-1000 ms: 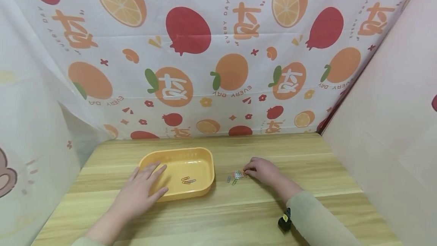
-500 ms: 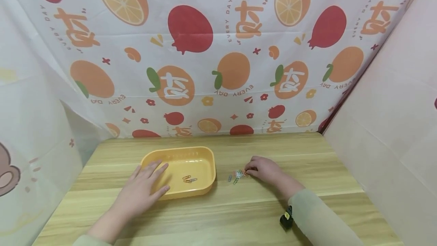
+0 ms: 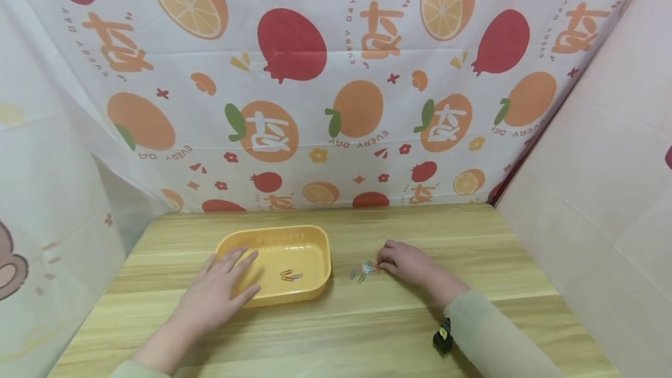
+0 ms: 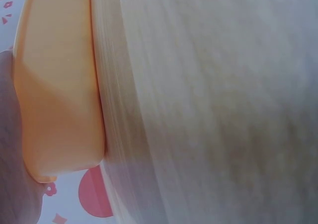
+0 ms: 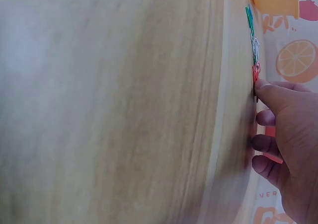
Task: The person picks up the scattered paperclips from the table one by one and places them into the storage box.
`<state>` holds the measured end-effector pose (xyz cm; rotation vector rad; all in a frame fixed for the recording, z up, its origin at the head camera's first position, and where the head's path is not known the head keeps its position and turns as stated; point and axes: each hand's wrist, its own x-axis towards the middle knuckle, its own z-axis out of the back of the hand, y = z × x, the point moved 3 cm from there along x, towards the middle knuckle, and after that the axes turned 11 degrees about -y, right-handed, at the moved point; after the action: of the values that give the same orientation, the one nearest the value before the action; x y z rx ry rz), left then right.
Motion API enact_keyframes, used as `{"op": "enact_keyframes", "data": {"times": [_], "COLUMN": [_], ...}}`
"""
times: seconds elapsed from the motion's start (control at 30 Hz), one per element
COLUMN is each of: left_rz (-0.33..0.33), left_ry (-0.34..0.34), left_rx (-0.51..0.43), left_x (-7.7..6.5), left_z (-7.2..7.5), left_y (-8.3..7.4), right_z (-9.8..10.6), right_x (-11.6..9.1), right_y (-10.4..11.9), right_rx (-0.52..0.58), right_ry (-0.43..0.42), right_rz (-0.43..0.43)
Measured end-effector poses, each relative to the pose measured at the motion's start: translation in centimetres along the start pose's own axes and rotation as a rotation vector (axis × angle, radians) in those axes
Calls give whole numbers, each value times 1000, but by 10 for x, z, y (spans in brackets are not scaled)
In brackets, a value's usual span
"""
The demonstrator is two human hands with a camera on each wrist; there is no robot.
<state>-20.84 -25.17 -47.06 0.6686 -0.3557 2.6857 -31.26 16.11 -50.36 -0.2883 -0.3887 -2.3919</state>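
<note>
Both hands [image 3: 212, 296] [image 3: 406, 262] remain at the yellow tray [image 3: 312, 261] and paper clips [image 3: 367, 268].

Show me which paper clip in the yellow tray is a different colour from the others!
It's the bluish paper clip, furthest right of the three in the yellow tray in the head view; the other two clips look orange.
</note>
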Motion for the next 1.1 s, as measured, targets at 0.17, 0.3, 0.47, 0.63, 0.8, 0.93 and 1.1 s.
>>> {"op": "enact_keyframes", "data": {"times": [0.17, 0.3, 0.47, 0.63, 0.8, 0.93, 1.1], "left_rz": [0, 1, 2, -1, -1, 0, -3], "left_ry": [4, 8, 6, 5, 1, 4, -6], "left_rx": [2, 4, 7, 7, 8, 6, -2], "left_x": [0, 0, 0, 1, 1, 1, 0], "left_z": [-1, -2, -1, 0, -1, 0, 2], "left_y": [1, 2, 3, 2, 2, 2, 0], "right_z": [-1, 0, 0, 0, 2, 2, 1], "right_x": [-1, -2, -2, -4, -6, -7, -10], "right_y": [0, 1, 1, -1, -1, -2, -8], "right_rx": [-7, 10, 20, 18, 46, 79, 148], "right_ry": [31, 44, 35, 14, -5, -14, -44], "right_rz": [-38, -80, -116, -109, -115, -134, -185]}}
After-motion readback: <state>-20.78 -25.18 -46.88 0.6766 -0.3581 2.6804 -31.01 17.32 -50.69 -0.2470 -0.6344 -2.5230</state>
